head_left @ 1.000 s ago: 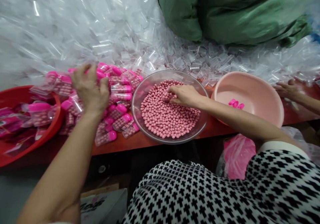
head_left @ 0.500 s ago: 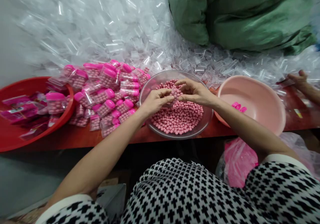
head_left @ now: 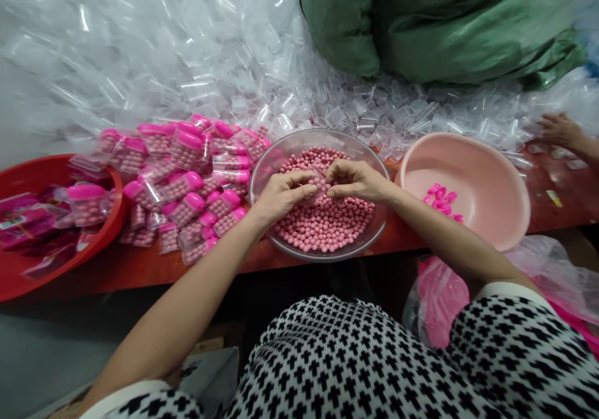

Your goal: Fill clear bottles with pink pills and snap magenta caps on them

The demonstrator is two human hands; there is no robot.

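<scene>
A small clear plastic container with pink beads in it is held above a bowl. My left hand pinches it from the left between thumb and fingers. From the right, my right hand has its curled fingers and thumb closed at the container's other end. The fingers partly hide the container. Below both hands, loose pink beads fill much of a clear, grey-rimmed bowl.
Left of the bowl lie capped bead containers in a heap, beside a red basin holding pink packets. A pink basin holds pink caps. Behind are piled clear containers and a green sack. Another person's hand is far right.
My right fingers have curled in closer to the container. The view has shifted slightly, and more pink caps show in the pink basin. The other person's hand has moved.
</scene>
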